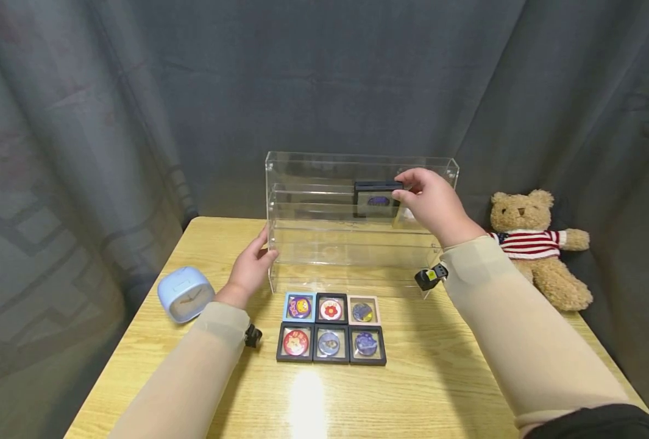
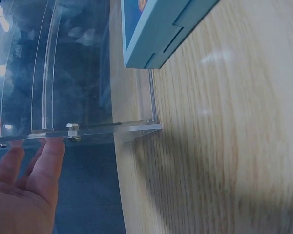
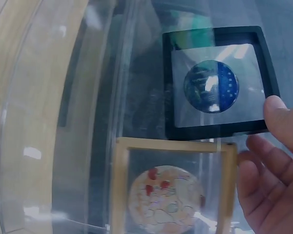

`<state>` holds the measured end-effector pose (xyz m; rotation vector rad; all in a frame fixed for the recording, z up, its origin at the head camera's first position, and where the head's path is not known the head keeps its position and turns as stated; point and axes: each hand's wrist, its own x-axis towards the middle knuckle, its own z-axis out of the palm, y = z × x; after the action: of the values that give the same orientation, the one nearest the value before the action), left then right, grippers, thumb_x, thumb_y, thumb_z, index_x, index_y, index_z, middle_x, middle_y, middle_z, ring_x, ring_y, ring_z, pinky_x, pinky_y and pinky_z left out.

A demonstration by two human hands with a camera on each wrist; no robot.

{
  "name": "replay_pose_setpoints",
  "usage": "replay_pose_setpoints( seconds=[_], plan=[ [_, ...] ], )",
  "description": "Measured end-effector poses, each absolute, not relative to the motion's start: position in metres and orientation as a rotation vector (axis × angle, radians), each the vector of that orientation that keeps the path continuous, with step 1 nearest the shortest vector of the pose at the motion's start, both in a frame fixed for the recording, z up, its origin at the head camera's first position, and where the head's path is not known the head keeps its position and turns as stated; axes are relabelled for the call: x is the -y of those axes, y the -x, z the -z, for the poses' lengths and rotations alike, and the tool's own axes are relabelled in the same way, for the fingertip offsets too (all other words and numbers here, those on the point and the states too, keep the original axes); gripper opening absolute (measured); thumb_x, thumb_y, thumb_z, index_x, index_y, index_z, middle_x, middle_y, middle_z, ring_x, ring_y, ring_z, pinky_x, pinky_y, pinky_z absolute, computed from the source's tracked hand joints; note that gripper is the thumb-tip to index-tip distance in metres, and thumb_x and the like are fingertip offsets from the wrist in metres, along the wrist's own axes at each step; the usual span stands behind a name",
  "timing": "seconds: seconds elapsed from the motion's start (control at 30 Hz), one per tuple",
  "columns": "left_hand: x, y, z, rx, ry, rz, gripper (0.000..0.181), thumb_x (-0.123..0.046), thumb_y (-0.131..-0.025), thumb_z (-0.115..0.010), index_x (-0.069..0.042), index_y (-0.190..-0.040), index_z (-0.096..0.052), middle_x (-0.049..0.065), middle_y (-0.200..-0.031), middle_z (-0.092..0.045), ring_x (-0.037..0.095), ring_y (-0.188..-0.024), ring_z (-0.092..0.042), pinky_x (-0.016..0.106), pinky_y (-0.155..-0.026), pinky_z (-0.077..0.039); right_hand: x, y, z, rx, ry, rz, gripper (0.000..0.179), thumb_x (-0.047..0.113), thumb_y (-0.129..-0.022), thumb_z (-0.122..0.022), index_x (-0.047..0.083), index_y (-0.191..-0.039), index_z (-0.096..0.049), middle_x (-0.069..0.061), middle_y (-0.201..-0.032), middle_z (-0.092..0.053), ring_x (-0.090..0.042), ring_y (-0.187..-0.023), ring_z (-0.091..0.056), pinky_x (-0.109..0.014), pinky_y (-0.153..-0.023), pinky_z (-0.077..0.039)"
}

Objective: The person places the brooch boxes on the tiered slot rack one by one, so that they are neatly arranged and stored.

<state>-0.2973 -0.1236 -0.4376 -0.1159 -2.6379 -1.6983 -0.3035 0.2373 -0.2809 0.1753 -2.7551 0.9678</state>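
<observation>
My right hand pinches a black square display frame by its edge, between thumb and fingers. A round blue badge sits inside that frame, which stands upright at the upper tier of a clear acrylic display rack. Right beside it on the rack is a tan frame with a pale, red-spotted badge. At the rack's left side, my left hand holds the side panel, thumb in front and fingers along the outside. Part of that thumb is cut off in the left wrist view.
Two rows of framed badges lie before the rack, in black, blue and pale pink frames. A light blue clock stands at left, a teddy bear at right. Grey curtains hang behind the wooden table.
</observation>
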Motion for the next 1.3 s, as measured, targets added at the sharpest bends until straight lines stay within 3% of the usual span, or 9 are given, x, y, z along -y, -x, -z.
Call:
replay_pose_setpoints(
  seconds=[0.17, 0.47, 0.7, 0.9, 1.07, 1.2, 1.3],
  plan=[
    [0.123, 0.297, 0.435, 2.644, 0.108, 1.689, 0.065, -0.027, -0.102, -0.057, -0.053, -0.152, -0.024, 0.002, -0.158, -0.033, 0.029, -0.130, -0.048, 0.049, -0.106, -0.043, -0.236, 0.305, 0.287, 2.778, -0.223, -0.800, 0.033, 0.027, -0.097, -0.067, 0.010, -0.126, -0.066, -0.010, -0.127, -0.051, -0.028, -0.098, -0.051, -0.047, -0.081, -0.047],
    [0.122, 0.296, 0.435, 2.655, 0.135, 1.687, 0.065, -0.028, -0.102, -0.057, -0.050, -0.153, -0.022, 0.002, -0.159, -0.031, 0.029, -0.130, -0.049, 0.048, -0.104, -0.044, -0.239, 0.302, 0.291, 2.828, -0.222, -0.543, 0.033, 0.024, -0.096, -0.069, 0.008, -0.124, -0.070, -0.010, -0.119, -0.054, -0.036, -0.117, -0.044, -0.053, -0.095, -0.043],
    [0.122, 0.295, 0.436, 2.655, 0.128, 1.686, 0.065, -0.028, -0.103, -0.057, -0.050, -0.153, -0.023, 0.002, -0.160, -0.030, 0.030, -0.130, -0.048, 0.049, -0.105, -0.043, -0.241, 0.292, 0.294, 2.768, -0.260, -0.619, 0.041, 0.029, -0.095, -0.070, 0.013, -0.133, -0.065, -0.009, -0.131, -0.053, -0.035, -0.123, -0.044, -0.054, -0.098, -0.042],
    [0.122, 0.294, 0.436, 2.657, 0.116, 1.687, 0.065, -0.028, -0.103, -0.057, -0.051, -0.153, -0.023, 0.001, -0.159, -0.030, 0.029, -0.131, -0.047, 0.048, -0.105, -0.043, -0.242, 0.264, 0.309, 2.627, -0.352, -0.775, 0.045, 0.035, -0.094, -0.070, 0.014, -0.133, -0.064, -0.007, -0.131, -0.057, -0.028, -0.104, -0.055, -0.047, -0.083, -0.049],
    [0.122, 0.295, 0.435, 2.651, 0.117, 1.679, 0.065, -0.027, -0.102, -0.057, -0.051, -0.153, -0.023, 0.003, -0.159, -0.030, 0.030, -0.132, -0.047, 0.048, -0.106, -0.042, -0.239, 0.236, 0.346, 2.691, -0.436, -0.852, 0.045, 0.033, -0.092, -0.073, 0.013, -0.131, -0.063, -0.006, -0.125, -0.058, -0.023, -0.091, -0.057, -0.039, -0.071, -0.051],
    [0.122, 0.295, 0.434, 2.648, 0.114, 1.683, 0.065, -0.028, -0.103, -0.057, -0.051, -0.153, -0.023, 0.003, -0.159, -0.031, 0.030, -0.132, -0.046, 0.049, -0.107, -0.041, -0.235, 0.217, 0.387, 2.840, -0.502, -0.841, 0.047, 0.034, -0.088, -0.076, 0.016, -0.129, -0.065, -0.001, -0.120, -0.061, -0.019, -0.086, -0.057, -0.035, -0.068, -0.051],
    [0.123, 0.295, 0.434, 2.649, 0.110, 1.685, 0.064, -0.029, -0.103, -0.056, -0.051, -0.153, -0.022, 0.002, -0.159, -0.030, 0.030, -0.133, -0.045, 0.049, -0.107, -0.040, -0.231, 0.206, 0.414, 2.961, -0.576, -0.853, 0.049, 0.036, -0.084, -0.080, 0.016, -0.127, -0.066, 0.001, -0.120, -0.061, -0.018, -0.091, -0.058, -0.035, -0.072, -0.052]
  ],
)
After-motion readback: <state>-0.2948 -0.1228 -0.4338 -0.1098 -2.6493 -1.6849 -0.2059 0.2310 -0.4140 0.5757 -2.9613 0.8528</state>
